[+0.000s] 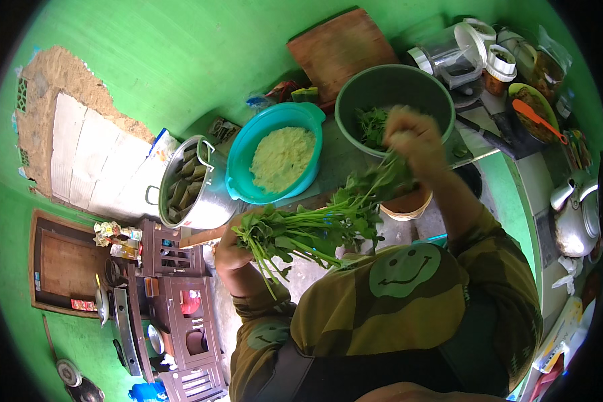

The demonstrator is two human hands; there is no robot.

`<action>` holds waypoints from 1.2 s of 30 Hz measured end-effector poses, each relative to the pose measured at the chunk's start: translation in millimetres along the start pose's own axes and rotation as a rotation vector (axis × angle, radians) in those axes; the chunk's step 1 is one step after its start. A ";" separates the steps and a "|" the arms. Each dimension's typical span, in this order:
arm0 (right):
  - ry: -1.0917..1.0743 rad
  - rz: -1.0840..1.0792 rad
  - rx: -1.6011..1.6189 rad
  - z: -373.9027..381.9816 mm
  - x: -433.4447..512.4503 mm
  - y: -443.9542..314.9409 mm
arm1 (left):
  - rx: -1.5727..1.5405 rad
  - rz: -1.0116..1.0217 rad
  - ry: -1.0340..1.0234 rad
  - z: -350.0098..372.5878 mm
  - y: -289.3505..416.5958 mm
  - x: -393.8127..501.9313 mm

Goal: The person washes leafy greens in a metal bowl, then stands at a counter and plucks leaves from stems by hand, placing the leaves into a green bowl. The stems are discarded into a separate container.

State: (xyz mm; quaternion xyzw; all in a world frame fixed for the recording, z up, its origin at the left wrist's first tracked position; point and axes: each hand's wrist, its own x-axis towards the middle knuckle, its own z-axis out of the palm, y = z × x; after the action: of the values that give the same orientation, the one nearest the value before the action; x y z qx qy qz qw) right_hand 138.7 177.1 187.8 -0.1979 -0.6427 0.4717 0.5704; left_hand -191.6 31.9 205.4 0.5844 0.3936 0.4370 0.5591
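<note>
My left hand (236,248) grips the stem end of a bunch of leafy green vegetables (306,221), whose leaves spread to the right in front of my chest. At the upper leaves, my right hand (414,140) is blurred, its fingers bent in by the greens; whether it pinches some cannot be made out. That hand is over the near rim of a large dark green basin (342,118), in which some loose green leaves (373,125) lie. Left of the basin stands a turquoise basin (233,171) with a pale yellow grated mass (284,158) in it.
A metal pot (216,201) with leaf-wrapped parcels (186,186) stands at the left. A wooden board (341,50) leans on the green wall. Knives (487,135), clear plastic jars (457,58) and a bowl with an orange spoon (537,120) are at the right, a kettle (575,221) nearer.
</note>
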 end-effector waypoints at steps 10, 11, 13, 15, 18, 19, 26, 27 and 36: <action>-0.206 0.010 -0.142 -18.8 -16.2 -58.6 | -0.105 0.069 0.036 4.0 -9.9 5.3; -0.397 -0.030 -0.296 -1.3 -16.4 -66.4 | -0.081 0.065 0.020 3.3 -10.4 8.3; -0.495 -0.188 -0.445 21.9 -23.3 -46.9 | -0.142 0.084 -0.003 6.9 -8.2 12.4; -0.507 -0.169 -0.488 31.0 -26.2 -38.0 | -0.167 0.101 -0.017 10.3 -7.8 15.1; -0.502 -0.162 -0.518 35.7 -26.6 -36.4 | -0.118 0.096 -0.015 11.8 -7.7 17.4; -0.497 -0.162 -0.520 36.7 -26.4 -36.0 | -0.076 0.076 -0.009 11.8 -6.2 18.5; -0.390 -0.276 -0.568 45.2 -26.7 -20.3 | -0.102 0.053 -0.013 15.8 -7.6 25.3; -0.384 -0.278 -0.574 46.2 -26.2 -19.6 | -0.088 0.050 -0.010 15.7 -6.9 25.7; -0.335 -0.130 -0.318 49.8 -21.5 -7.5 | -0.100 0.016 -0.010 9.9 -5.5 25.3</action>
State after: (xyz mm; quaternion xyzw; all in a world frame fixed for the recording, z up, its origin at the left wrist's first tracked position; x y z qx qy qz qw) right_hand 100.9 137.5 187.1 -0.1625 -0.8060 0.3528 0.4467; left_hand -174.2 53.2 201.8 0.5609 0.3636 0.4577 0.5862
